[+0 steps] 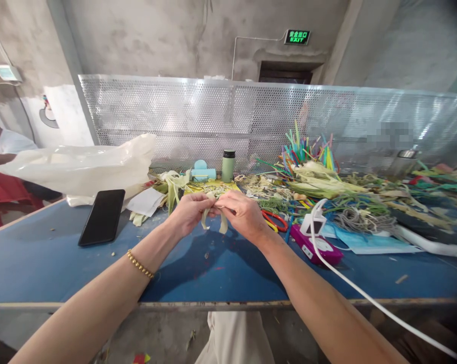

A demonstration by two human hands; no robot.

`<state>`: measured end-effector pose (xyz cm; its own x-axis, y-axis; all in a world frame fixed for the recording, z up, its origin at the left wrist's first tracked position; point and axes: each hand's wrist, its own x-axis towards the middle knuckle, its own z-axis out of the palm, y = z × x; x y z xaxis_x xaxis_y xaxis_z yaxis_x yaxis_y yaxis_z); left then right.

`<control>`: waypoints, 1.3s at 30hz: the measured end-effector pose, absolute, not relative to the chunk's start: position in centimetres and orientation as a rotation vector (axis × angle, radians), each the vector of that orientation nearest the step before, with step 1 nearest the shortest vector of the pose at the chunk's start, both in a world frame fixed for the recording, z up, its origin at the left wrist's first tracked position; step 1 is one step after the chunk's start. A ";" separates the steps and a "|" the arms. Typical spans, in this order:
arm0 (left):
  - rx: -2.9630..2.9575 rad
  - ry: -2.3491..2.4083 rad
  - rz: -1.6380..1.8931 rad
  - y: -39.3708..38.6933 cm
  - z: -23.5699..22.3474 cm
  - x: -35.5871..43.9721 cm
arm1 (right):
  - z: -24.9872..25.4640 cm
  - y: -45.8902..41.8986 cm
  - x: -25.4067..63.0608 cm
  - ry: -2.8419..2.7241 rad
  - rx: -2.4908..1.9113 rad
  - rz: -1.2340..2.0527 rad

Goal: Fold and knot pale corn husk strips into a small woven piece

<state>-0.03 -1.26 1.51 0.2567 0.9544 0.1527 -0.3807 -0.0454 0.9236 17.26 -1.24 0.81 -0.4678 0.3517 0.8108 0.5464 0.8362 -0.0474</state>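
Your left hand (191, 210) and right hand (246, 215) meet above the middle of the blue counter (61, 273), fingers pinched closed on a pale husk strip (223, 223) whose curled ends hang beneath them. Open room, with small scraps, lies between your hands and the near edge, reaching left to a black smartphone (102, 217), well apart from your left hand. The right is tighter: a purple power strip (316, 248) sits near your right forearm, its white cable (346, 282) crossing the near edge. A perforated metal panel (175, 111) bounds the far side.
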 end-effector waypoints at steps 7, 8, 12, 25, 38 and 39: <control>1.094 0.736 1.310 -1.0 1.2 0.0 | 1.0 -1.3 17.4 -2.109 -0.736 -0.311; 1.087 0.744 1.328 -0.9 1.1 0.0 | 1.1 -1.4 17.4 -2.087 -0.746 -0.333; 1.066 0.762 1.406 -0.8 0.9 0.1 | 1.5 -2.0 17.2 -2.015 -0.732 -0.465; 0.971 0.773 1.340 -0.7 0.6 0.3 | 0.4 -3.3 14.4 -2.267 -0.671 -1.150; 1.048 0.758 1.367 -1.4 1.1 0.7 | 0.8 -2.9 15.1 -2.035 -0.744 -0.610; 1.087 0.735 1.405 -1.4 1.1 0.7 | 0.8 -2.6 15.2 -1.963 -0.777 -0.486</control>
<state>0.70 -1.39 1.08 0.0854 0.9767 0.1967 -0.3954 -0.1480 0.9065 15.21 -2.59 0.79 -0.3601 0.3218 0.8757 0.6933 0.7204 0.0203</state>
